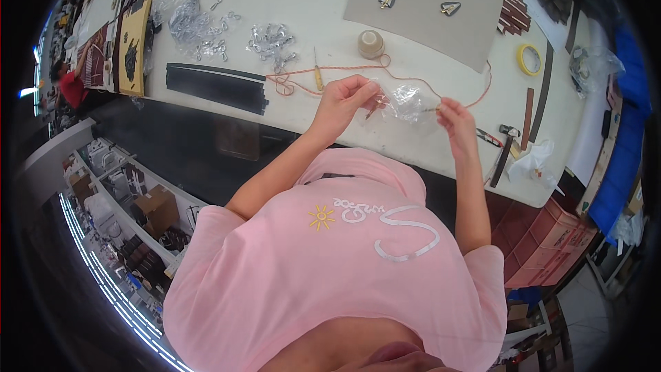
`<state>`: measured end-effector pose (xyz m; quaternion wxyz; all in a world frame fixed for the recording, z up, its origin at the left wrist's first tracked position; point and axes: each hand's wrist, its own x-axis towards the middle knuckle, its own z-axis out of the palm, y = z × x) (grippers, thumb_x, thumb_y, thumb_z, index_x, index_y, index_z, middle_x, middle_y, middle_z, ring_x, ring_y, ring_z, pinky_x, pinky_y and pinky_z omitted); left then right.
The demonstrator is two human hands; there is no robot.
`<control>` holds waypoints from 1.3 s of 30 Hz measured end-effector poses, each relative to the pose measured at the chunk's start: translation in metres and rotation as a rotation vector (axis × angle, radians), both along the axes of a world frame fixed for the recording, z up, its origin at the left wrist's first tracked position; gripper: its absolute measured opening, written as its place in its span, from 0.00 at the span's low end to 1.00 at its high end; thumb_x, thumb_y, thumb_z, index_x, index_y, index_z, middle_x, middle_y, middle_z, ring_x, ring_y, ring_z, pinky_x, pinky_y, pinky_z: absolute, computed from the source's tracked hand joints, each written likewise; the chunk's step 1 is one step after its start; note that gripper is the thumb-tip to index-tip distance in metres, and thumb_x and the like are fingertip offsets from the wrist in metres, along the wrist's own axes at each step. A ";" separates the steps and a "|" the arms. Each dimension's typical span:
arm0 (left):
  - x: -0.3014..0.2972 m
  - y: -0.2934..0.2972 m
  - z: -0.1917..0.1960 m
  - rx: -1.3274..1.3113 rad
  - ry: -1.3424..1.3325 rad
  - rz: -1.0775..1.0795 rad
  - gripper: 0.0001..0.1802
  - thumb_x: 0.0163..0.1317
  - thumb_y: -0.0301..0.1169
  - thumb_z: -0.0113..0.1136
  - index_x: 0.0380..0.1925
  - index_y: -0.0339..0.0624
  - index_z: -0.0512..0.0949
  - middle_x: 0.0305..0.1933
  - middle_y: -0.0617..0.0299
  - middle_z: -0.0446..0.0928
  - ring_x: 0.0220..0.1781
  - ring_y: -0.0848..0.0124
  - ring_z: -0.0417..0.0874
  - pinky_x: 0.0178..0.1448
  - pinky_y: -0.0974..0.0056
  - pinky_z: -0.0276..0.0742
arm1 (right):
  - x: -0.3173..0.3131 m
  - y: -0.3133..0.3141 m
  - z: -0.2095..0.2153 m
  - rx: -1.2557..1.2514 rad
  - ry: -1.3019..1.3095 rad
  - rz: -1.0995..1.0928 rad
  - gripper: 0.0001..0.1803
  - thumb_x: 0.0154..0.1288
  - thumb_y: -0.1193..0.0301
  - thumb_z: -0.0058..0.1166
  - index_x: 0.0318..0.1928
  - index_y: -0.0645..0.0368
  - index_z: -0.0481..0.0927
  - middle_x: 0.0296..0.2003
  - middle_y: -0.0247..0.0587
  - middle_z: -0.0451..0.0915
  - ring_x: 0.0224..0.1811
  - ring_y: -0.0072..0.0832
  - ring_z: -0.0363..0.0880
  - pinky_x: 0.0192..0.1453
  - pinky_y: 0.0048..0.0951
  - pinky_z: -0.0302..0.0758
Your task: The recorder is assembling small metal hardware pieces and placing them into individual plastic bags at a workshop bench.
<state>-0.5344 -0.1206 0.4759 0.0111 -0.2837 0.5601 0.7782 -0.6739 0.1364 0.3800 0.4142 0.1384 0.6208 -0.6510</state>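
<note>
Clear crinkled plastic bag (407, 102) hangs between both hands just above the near edge of the white worktable (413, 145), its long axis running left to right. Left hand (342, 101) pinches the bag's left end, fingers closed on it. Right hand (454, 120) pinches the right end, fingertips together there. An orange cord (441, 89) loops on the table just behind, near a thread spool (370, 44)

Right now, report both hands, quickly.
Left hand: closed, pinching the clear plastic bag.
Right hand: closed, pinching the bag's other side.
</note>
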 end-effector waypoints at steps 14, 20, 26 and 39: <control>0.028 -0.028 0.039 0.065 0.032 -0.099 0.15 0.72 0.36 0.58 0.47 0.36 0.84 0.43 0.61 0.85 0.47 0.74 0.85 0.55 0.67 0.81 | 0.069 -0.045 0.074 0.136 0.592 0.085 0.12 0.74 0.70 0.54 0.50 0.62 0.84 0.44 0.35 0.85 0.45 0.21 0.81 0.51 0.26 0.77; 0.036 -0.040 0.062 0.003 0.220 -0.161 0.13 0.72 0.34 0.60 0.47 0.36 0.84 0.42 0.61 0.85 0.44 0.75 0.85 0.51 0.68 0.83 | 0.083 -0.112 0.175 -0.080 0.639 0.227 0.11 0.71 0.68 0.58 0.46 0.63 0.85 0.38 0.34 0.85 0.40 0.18 0.80 0.48 0.22 0.75; 0.034 -0.055 0.082 -0.068 0.382 -0.095 0.10 0.69 0.31 0.63 0.43 0.35 0.83 0.39 0.62 0.84 0.40 0.76 0.85 0.44 0.70 0.83 | 0.086 -0.133 0.193 -0.079 0.740 0.240 0.10 0.69 0.68 0.62 0.41 0.63 0.85 0.30 0.30 0.83 0.35 0.14 0.77 0.43 0.20 0.73; 0.025 -0.044 0.052 -0.312 0.443 -0.235 0.08 0.69 0.30 0.64 0.40 0.35 0.82 0.35 0.65 0.83 0.36 0.81 0.82 0.43 0.74 0.78 | 0.091 -0.123 0.175 -0.044 0.698 0.260 0.09 0.68 0.69 0.62 0.37 0.63 0.82 0.29 0.29 0.81 0.31 0.15 0.76 0.38 0.21 0.73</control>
